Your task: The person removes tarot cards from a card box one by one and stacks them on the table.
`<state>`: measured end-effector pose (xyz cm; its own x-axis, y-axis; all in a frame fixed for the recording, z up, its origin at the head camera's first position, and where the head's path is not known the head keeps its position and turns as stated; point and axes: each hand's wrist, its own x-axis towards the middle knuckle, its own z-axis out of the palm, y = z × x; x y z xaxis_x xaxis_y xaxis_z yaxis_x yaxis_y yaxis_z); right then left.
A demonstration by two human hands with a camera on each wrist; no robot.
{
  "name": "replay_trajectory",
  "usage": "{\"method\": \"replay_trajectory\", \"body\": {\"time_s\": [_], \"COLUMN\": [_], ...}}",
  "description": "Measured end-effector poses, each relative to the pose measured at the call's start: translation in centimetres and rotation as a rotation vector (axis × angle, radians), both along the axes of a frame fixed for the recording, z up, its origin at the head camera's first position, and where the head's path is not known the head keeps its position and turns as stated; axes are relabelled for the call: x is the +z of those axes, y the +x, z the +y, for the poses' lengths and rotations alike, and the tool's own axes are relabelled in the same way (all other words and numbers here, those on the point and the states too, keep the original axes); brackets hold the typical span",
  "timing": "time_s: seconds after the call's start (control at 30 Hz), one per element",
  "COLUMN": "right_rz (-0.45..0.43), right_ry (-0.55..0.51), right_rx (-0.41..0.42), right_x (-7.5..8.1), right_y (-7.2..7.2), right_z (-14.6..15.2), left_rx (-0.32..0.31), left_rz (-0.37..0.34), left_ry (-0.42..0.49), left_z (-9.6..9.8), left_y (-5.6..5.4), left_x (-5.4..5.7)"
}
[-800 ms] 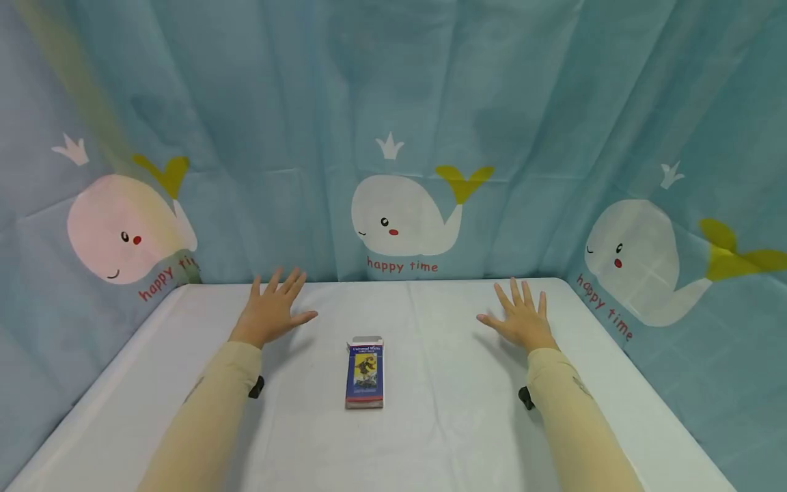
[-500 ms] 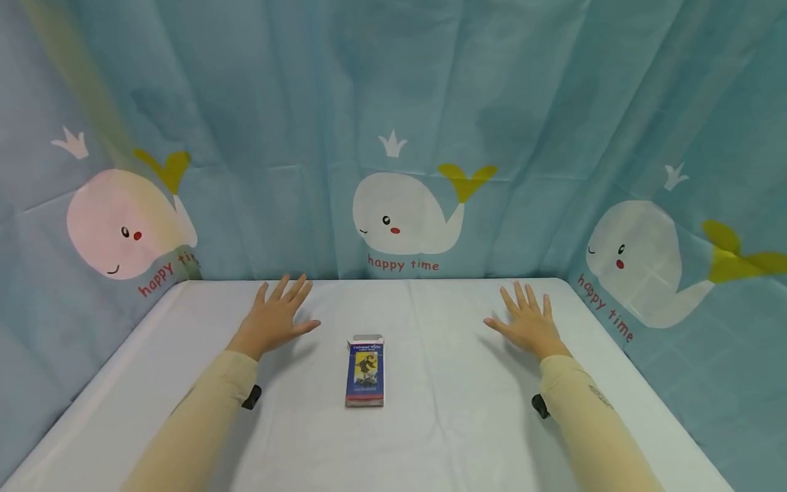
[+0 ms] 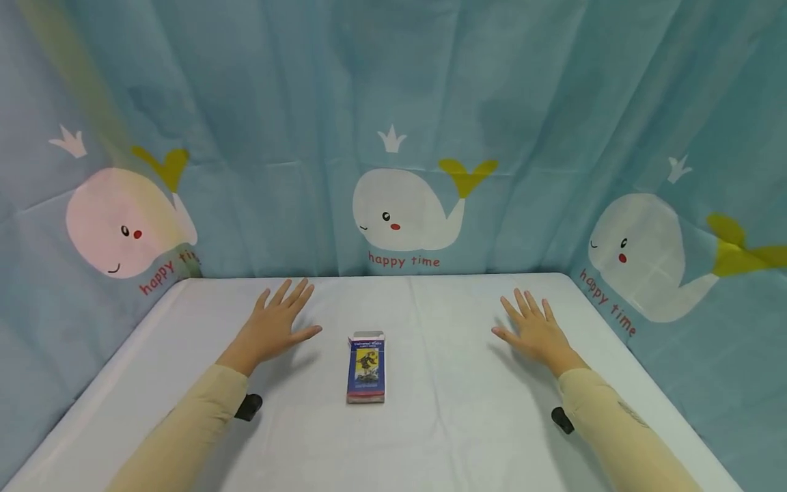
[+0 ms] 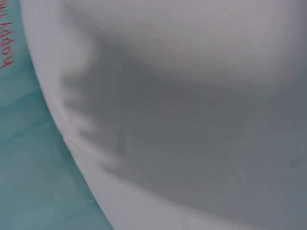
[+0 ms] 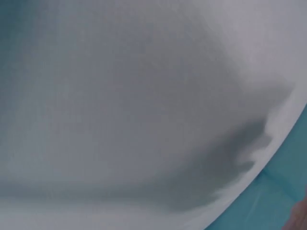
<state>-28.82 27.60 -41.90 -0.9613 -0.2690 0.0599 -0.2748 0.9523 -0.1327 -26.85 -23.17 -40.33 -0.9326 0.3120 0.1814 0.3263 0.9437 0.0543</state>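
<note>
A blue tarot card box (image 3: pixel 366 367) with a yellow picture lies on the white table, its top flap raised at the far end. To its left my left hand (image 3: pixel 270 328) hovers above the cloth, fingers spread and straight, holding nothing. On the other side my right hand (image 3: pixel 533 331) is held the same way, farther from the box. Neither hand touches the box. The left wrist view has only a hand's shadow on the cloth. In the right wrist view a blurred bit of skin (image 5: pixel 297 218) shows at the lower right corner, beside another shadow.
A white cloth (image 3: pixel 418 444) covers the table. Blue curtains (image 3: pixel 277 219) printed with whales and "happy time" hang along the back and both sides. A small black device (image 3: pixel 249 407) sits at my left wrist, another black device (image 3: pixel 562 420) at my right.
Both hands have drawn slightly back toward me, and the right hand has also shifted a little to the right. The box stays put on the table.
</note>
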Motion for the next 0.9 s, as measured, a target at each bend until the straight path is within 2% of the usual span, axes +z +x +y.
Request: {"method": "replay_trajectory", "body": {"time_s": [0.17, 0.4, 0.53, 0.67, 0.8, 0.9], "right_rz": [0.024, 0.029, 0.025, -0.025, -0.066, -0.068], "right_ry": [-0.013, -0.050, -0.080, -0.146, -0.188, -0.205], "right_rx": [0.043, 0.077, 0.101, 0.113, 0.120, 0.135], "right_x": [0.0, 0.7, 1.1, 1.2, 0.7, 0.3], "right_y": [0.2, 0.4, 0.6, 1.1, 1.6, 2.0], "right_z": [-0.5, -1.9, -2.7, -3.4, -4.3, -5.1], "left_rx": [-0.008, -0.034, -0.061, -0.089, -0.133, -0.147], "left_rz": [-0.013, -0.015, -0.004, 0.007, 0.014, -0.011], "left_ry": [0.055, 0.061, 0.058, 0.082, 0.134, 0.164], "left_z": [1.0, 1.6, 2.0, 2.9, 3.9, 4.5], "left_y": [0.4, 1.2, 2.0, 2.6, 3.2, 3.5], "left_x": [0.7, 1.1, 0.8, 0.3, -0.1, -0.4]}}
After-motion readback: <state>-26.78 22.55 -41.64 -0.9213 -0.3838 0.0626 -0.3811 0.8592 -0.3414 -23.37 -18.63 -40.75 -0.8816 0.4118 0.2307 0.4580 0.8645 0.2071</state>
